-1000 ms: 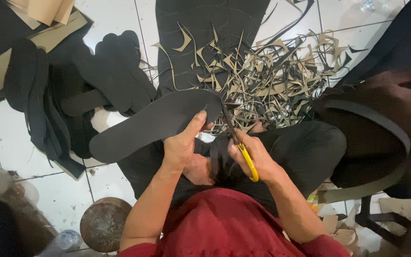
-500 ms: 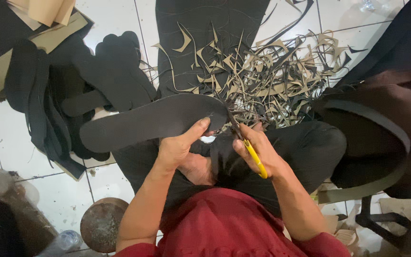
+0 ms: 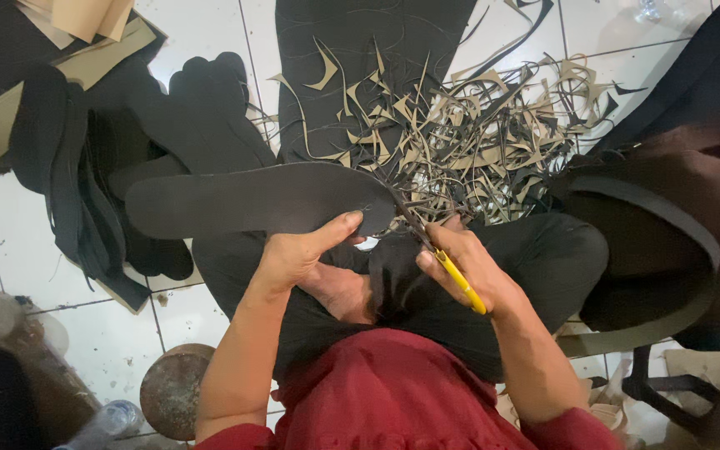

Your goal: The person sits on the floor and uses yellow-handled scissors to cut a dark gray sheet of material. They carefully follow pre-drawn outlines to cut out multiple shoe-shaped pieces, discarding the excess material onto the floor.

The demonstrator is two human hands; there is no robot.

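1. Two hands share one workpiece: our left hand (image 3: 293,258) grasps a dark sole-shaped blank (image 3: 252,200), thumb on top near its rounded end, fingers curled beneath.
2. Our right hand (image 3: 468,267) is clenched on yellow-handled scissors (image 3: 443,258); the blades meet the blank's right edge.
3. Compared with a second earlier, the blank lies flatter and extends farther left, and the blades sit farther round the rounded end. We judge that the trimming cut is advancing along the outline.
4. The blank is held above our lap, over black trousers (image 3: 535,258), clear of the white tiled floor (image 3: 202,33).
5. Its surface appears matte, smooth and flexible, like thin foam or rubber sheet; its outline is elongated with rounded ends.
6. Beyond it lies a tangle of offcut strips (image 3: 477,142), tan on one face and black on the other, thin, curled and pointed.
7. At left rests a stack of dark cut pieces (image 3: 77,167) beside tan sheet material (image 3: 85,17).
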